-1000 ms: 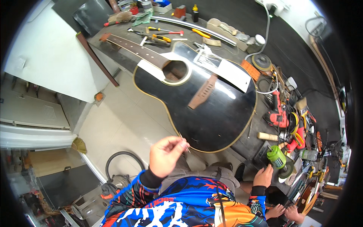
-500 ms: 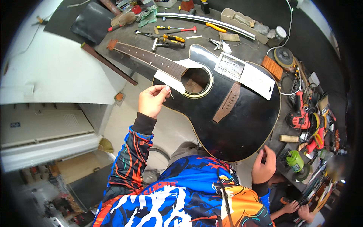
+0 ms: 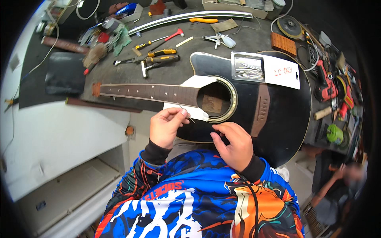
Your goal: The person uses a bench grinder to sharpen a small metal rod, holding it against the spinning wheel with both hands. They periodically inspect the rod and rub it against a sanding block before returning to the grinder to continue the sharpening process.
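Note:
A black acoustic guitar (image 3: 234,139) lies face up before me, its neck (image 3: 139,90) pointing left. White paper sheets (image 3: 174,105) cover the top on both sides of the fingerboard's end. My left hand (image 3: 166,127) pinches a thin metal strip (image 3: 192,119) between thumb and fingers, over the lower sheet. Below the sound hole (image 3: 213,104), my right hand (image 3: 236,146) hovers with thumb and fingers apart, holding nothing. A clear plastic case (image 3: 248,66) of similar slim metal pieces rests on the guitar, with a white card (image 3: 281,72) attached on its right.
Pliers (image 3: 160,58), a small hammer (image 3: 144,68) and a red-handled tool (image 3: 174,37) lie on the dark bench above the neck. A long metal bar (image 3: 190,19) runs behind them. A red power tool (image 3: 326,81) stands at right; another person (image 3: 337,190) sits at lower right.
My right hand has come in from the guitar's lower right edge to beside the sound hole. The strip stays in my left hand. My view has turned, so the neck now lies nearly level.

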Tool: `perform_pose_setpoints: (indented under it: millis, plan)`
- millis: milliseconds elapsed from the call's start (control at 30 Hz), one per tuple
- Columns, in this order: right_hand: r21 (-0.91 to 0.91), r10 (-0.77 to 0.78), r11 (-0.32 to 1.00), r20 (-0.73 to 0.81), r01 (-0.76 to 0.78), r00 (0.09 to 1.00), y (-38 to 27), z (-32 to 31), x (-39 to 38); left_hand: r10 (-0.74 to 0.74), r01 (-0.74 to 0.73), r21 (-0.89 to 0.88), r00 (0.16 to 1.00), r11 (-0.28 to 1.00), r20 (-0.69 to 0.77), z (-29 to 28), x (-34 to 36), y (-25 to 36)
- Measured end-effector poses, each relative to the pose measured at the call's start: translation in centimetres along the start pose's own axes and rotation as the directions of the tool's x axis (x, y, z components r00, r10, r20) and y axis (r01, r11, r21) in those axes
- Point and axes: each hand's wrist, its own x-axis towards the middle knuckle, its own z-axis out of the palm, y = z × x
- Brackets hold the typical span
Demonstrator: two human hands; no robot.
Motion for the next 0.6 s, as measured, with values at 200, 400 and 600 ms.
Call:
perform_pose_setpoints:
  millis: [200, 400, 600]
  plan:
    - [0.084, 0.229, 0.973, -0.209, -0.215, 0.951, -4.0, 8.3, 1.6, -0.037, 0.063, -0.081, 0.956, 0.995, 0.291, -3.6, 2.5, 0.9]
    - [0.049, 0.272, 0.960, -0.389, -0.275, 0.880, -5.7, 11.7, 0.8, -0.115, 0.148, -0.043, 0.893, 0.988, 0.435, -5.3, 3.6, 1.7]
    - [0.035, 0.268, 0.954, -0.547, -0.298, 0.793, -5.5, 12.6, 0.5, -0.144, 0.153, 0.019, 0.870, 0.988, 0.472, -4.9, 4.4, 2.3]
